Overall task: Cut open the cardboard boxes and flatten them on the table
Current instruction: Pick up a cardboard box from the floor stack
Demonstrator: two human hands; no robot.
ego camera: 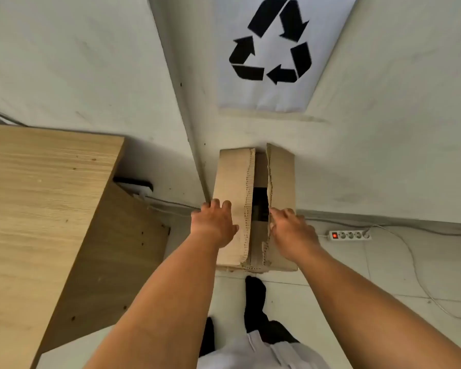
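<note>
The left hand (214, 226) lies flat on the cardboard box (233, 177), the right hand (290, 230) grips its flap; worktop (37, 198) left of them, floor (383, 265) beneath.

A single wide-angle view, worn on the head, looks forward and steeply down onto the cardboard box (232, 177), close below at mid-frame on the floor (357, 275). The wooden surface (37, 195) lies left of the box, and the recycling sign (270, 49) is beyond it.
</note>
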